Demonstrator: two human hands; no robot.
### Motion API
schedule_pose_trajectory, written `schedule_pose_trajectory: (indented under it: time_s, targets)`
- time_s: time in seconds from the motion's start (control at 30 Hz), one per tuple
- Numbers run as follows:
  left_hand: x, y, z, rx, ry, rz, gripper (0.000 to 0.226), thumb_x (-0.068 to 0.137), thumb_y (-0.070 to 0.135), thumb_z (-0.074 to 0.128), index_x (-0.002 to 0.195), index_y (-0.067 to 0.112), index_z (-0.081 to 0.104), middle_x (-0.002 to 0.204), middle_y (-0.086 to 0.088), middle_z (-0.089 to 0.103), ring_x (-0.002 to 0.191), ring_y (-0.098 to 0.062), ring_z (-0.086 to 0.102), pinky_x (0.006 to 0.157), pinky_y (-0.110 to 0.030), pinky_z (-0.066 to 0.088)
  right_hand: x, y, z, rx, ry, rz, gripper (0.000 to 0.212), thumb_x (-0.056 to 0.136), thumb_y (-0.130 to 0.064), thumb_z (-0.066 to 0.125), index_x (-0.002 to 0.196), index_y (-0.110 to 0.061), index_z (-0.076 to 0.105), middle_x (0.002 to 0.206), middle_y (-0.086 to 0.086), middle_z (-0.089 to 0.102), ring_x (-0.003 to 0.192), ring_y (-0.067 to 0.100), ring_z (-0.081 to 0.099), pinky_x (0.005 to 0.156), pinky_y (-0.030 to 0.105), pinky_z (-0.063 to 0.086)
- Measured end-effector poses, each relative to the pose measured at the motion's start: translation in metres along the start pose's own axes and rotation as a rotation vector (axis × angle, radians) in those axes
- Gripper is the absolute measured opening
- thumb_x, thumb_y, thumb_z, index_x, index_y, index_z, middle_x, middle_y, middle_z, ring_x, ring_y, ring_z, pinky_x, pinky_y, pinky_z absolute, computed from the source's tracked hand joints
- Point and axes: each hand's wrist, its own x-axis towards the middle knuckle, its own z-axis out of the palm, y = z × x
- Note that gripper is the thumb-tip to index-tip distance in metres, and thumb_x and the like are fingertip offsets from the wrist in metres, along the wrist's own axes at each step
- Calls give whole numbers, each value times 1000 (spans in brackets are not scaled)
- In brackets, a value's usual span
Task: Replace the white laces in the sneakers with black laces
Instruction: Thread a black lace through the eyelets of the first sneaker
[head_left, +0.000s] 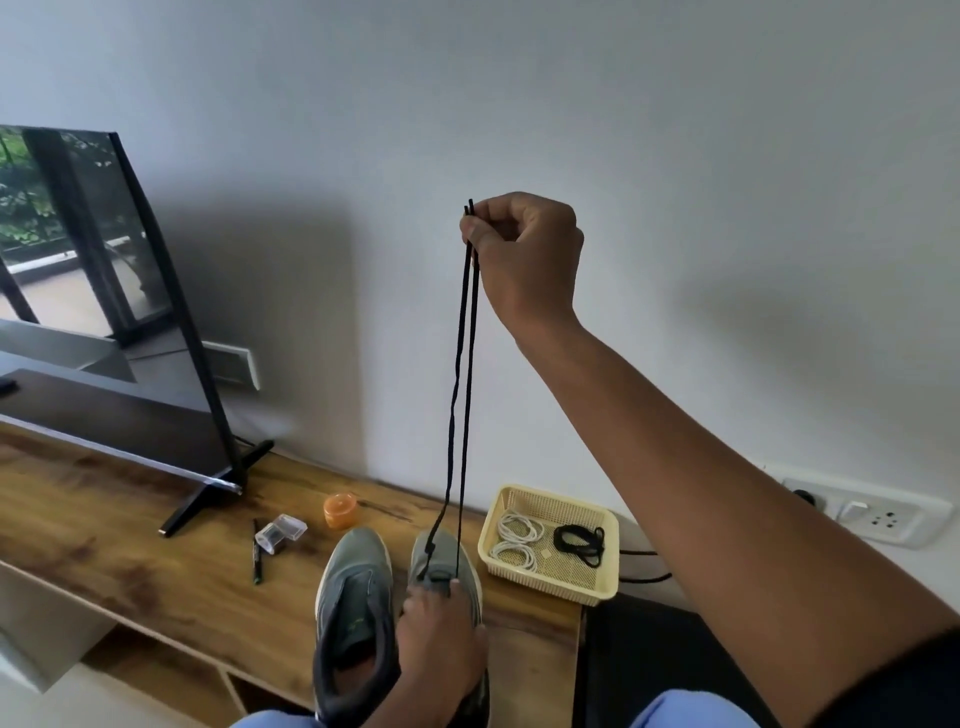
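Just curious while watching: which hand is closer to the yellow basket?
Left. The left hand rests on the right-hand sneaker, just beside the yellow basket. The right hand is raised high above, pinching both ends of the black lace.

Two grey mesh sneakers (358, 597) side by side on wood; a thin black lace (464, 364) rises taut from the right one; white laces (517, 540) coiled in a basket.
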Motion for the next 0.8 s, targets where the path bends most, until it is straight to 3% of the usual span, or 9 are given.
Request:
schedule_pose_trajectory:
  time_s: [0.07, 0.17, 0.23, 0.37, 0.63, 0.8]
  targets:
    - [-7, 5, -1, 63, 69, 28, 66, 97, 55, 52, 151, 18, 39, 158, -16, 22, 134, -36, 39, 102, -44, 48, -1, 0, -2, -22, -6, 4, 11, 86, -13, 78, 80, -22, 76, 69, -13, 72, 70, 5, 70, 79, 31, 59]
    - [-15, 7, 0, 122, 124, 118, 69, 95, 57, 50, 149, 16, 41, 152, -9, 31, 135, -33, 36, 100, -45, 45, -2, 0, -6, -32, -15, 23, 11, 86, -13, 77, 80, -22, 76, 70, -12, 73, 74, 8, 71, 81, 33, 59]
    - [-14, 4, 3, 114, 74, 117, 75, 93, 64, 48, 152, 19, 37, 154, -6, 35, 137, -34, 35, 101, -45, 45, -1, -2, -7, -31, -19, 42, 10, 86, -13, 77, 80, -21, 77, 71, -10, 73, 75, 10, 72, 82, 35, 59]
    - [-9, -3, 8, 89, -24, 113, 88, 90, 68, 50, 161, 24, 25, 169, -5, 22, 148, -40, 26, 107, -47, 45, 3, -8, -11, -15, -19, 73, 12, 83, -14, 77, 75, -23, 76, 69, -8, 74, 74, 15, 73, 82, 42, 61]
    - [-1, -4, 1, 83, -106, 116, 84, 77, 65, 60, 149, 24, 41, 153, -3, 43, 139, -36, 32, 104, -44, 48, -3, -10, -17, 12, 14, 114, 10, 82, -13, 77, 75, -20, 75, 70, -6, 74, 73, 19, 73, 83, 45, 60]
    - [0, -5, -3, 84, -130, 111, 87, 75, 67, 60, 149, 24, 42, 153, -3, 42, 139, -35, 32, 104, -43, 47, -4, -16, -23, 52, 28, 118, 17, 81, -11, 77, 70, -24, 72, 68, -6, 74, 74, 21, 74, 82, 49, 61]
